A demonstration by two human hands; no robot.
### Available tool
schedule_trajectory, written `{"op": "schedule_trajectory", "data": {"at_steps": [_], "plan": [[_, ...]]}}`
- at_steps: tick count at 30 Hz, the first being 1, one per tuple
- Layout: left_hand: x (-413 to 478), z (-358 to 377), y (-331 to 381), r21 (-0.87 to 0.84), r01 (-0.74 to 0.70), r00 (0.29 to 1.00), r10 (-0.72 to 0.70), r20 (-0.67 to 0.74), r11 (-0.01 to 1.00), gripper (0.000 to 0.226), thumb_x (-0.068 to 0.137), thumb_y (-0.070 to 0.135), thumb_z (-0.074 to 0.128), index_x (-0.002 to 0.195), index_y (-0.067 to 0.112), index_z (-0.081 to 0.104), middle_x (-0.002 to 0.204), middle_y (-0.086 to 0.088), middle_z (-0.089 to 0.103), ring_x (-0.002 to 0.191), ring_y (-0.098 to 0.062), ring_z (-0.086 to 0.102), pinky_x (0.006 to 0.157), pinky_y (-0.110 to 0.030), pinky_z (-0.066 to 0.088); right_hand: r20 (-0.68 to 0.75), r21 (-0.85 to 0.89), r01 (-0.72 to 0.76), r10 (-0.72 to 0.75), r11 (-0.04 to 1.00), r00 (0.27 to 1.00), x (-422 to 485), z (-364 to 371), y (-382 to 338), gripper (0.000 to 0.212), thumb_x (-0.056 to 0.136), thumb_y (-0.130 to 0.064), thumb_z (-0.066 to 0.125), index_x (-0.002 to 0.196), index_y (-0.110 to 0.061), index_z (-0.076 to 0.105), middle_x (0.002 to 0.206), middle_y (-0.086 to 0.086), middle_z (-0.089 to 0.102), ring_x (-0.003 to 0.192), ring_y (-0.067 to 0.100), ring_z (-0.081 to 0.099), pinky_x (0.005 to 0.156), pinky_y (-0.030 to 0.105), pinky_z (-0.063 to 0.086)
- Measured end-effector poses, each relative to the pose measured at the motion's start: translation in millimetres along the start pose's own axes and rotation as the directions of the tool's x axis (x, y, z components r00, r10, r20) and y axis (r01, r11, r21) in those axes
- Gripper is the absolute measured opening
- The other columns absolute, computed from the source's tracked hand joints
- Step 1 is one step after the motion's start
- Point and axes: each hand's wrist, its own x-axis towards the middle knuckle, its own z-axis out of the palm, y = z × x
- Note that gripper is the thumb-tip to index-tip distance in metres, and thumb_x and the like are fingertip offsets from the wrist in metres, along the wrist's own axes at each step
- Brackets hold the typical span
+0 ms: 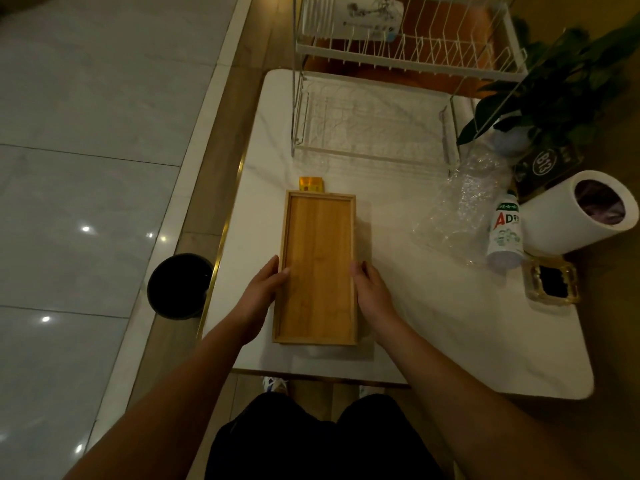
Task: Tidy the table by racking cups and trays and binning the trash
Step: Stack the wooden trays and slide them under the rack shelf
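A long wooden tray (pixel 318 265) lies lengthwise on the white table (pixel 450 323), in front of me. My left hand (pixel 265 289) grips its left rim, thumb over the edge. My right hand (pixel 372 289) grips the right rim the same way. A white wire dish rack (pixel 398 57) with two tiers stands at the far end of the table. A white drink bottle (pixel 505 230) lies on crumpled clear plastic wrap (pixel 464 209) to the right. A small yellow packet (pixel 310 184) peeks out beyond the tray's far end.
A white cylindrical bin (pixel 568 220) lies tilted at the right edge, beside a glass ashtray (pixel 552 280). A potted plant (pixel 554 91) and a dark sign stand behind it. A black bin (pixel 178 285) sits on the floor left of the table.
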Motion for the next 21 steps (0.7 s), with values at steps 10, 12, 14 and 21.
{"op": "schedule_trajectory", "data": {"at_steps": [10, 12, 14, 21], "plan": [[-8.5, 6.8, -4.3, 0.034, 0.134, 0.989, -0.131, -0.068, 0.99, 0.047, 0.096, 0.027, 0.06, 0.14, 0.016, 0.049, 0.131, -0.007, 0.061, 0.117, -0.03, 0.058, 0.101, -0.054, 0.046, 0.11, 0.109, -0.081, 0.068, 0.991, 0.992, -8.8, -4.2, 4.7, 0.061, 0.093, -0.061, 0.045, 0.137, -0.02, 0.054, 0.132, 0.005, 0.063, 0.118, 0.024, 0.06, 0.105, 0.049, 0.046], [-9.8, 6.4, -3.3, 0.031, 0.139, 0.987, -0.136, -0.08, 0.99, 0.047, 0.095, 0.027, 0.06, 0.139, 0.015, 0.05, 0.128, -0.005, 0.062, 0.114, -0.027, 0.058, 0.098, -0.05, 0.046, 0.113, 0.162, -0.095, 0.077, 0.982, 0.991, -8.0, -3.7, 3.0, 0.056, 0.093, -0.059, 0.047, 0.131, -0.02, 0.059, 0.126, 0.005, 0.066, 0.114, 0.024, 0.063, 0.104, 0.049, 0.048], [-10.9, 5.9, -4.5, 0.025, 0.139, 0.988, -0.137, -0.072, 0.99, 0.042, 0.095, 0.028, 0.059, 0.135, 0.015, 0.054, 0.128, -0.005, 0.061, 0.117, -0.028, 0.057, 0.098, -0.046, 0.045, 0.106, 0.193, -0.106, 0.087, 0.975, 0.991, -7.5, -3.8, 1.8, 0.051, 0.093, -0.057, 0.05, 0.126, -0.021, 0.062, 0.121, 0.004, 0.069, 0.109, 0.023, 0.065, 0.102, 0.049, 0.049], [-18.5, 7.2, -1.7, -0.017, 0.11, 0.991, -0.111, -0.071, 0.994, 0.047, 0.08, 0.04, 0.063, 0.122, 0.022, 0.058, 0.127, -0.005, 0.062, 0.118, -0.028, 0.057, 0.1, -0.049, 0.045, 0.085, 0.263, -0.079, 0.059, 0.962, 0.995, -6.9, -6.8, 0.6, 0.046, 0.089, -0.055, 0.058, 0.118, -0.022, 0.068, 0.112, 0.001, 0.073, 0.101, 0.019, 0.07, 0.09, 0.042, 0.056]]}}
